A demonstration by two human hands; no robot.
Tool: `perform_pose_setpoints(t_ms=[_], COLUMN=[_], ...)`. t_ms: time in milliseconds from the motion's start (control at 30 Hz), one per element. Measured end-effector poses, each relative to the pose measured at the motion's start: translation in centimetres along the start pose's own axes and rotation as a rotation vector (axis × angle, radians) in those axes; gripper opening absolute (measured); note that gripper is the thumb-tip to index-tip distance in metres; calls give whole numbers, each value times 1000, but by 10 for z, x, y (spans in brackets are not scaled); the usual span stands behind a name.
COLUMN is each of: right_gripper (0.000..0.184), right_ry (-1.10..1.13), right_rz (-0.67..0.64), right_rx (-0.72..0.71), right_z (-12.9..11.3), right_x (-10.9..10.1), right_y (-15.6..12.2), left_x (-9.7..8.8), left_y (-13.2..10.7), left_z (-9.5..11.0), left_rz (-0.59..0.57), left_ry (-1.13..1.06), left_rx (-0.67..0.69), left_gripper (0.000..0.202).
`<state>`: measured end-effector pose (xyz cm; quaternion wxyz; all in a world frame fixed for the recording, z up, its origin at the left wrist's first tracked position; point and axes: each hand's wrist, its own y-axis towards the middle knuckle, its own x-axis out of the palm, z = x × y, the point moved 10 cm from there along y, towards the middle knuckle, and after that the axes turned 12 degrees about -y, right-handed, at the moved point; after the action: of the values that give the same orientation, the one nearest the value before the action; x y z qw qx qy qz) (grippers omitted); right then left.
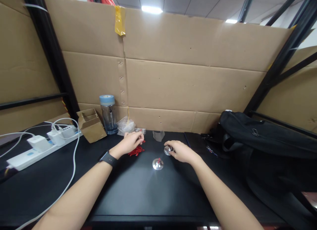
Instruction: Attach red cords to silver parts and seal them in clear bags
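My left hand (pixel 130 142), with a dark watch on the wrist, is curled at the fingertips just above a loose bundle of red cord (pixel 136 151). A bit of red shows right by its fingers, and the cord seems pinched there. To the right, the fingers of my right hand (pixel 182 150) close around a small shiny metal cymbal (pixel 167 150), partly hidden by the hand and low over the table. A second small cymbal (pixel 158 164), domed, with a bit of red at its centre, lies on the black table between my hands, closer to me.
Behind the hands stand an opened cardboard box (pixel 91 126), a blue-lidded bottle (pixel 108 116) and crumpled clear plastic bags (pixel 126 126). A scrap of clear plastic (pixel 158 135) lies farther back. A white power strip (pixel 41 150) with cables is left, a black backpack (pixel 262 137) right.
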<state>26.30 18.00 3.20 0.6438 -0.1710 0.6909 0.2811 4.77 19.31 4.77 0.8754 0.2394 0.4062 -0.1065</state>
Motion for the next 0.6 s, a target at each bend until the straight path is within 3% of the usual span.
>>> perform_pose_setpoints(t_ms=[133, 300, 467, 600], right_gripper=[33, 35, 41, 47], right_ry=[-32, 30, 385, 518], right_rz=[30, 236, 485, 587], right_rx=[51, 140, 37, -42], right_z=[0, -6, -27, -47], right_x=[-12, -40, -55, -61], right_y=[-1, -3, -5, -9], left_x=[-3, -1, 10, 7], left_y=[0, 1, -1, -6], left_z=[12, 12, 38, 63], left_rz=[32, 93, 102, 218], left_ry=[-133, -223, -317, -427], left_rx=[66, 34, 85, 151], left_gripper=[17, 22, 18, 15])
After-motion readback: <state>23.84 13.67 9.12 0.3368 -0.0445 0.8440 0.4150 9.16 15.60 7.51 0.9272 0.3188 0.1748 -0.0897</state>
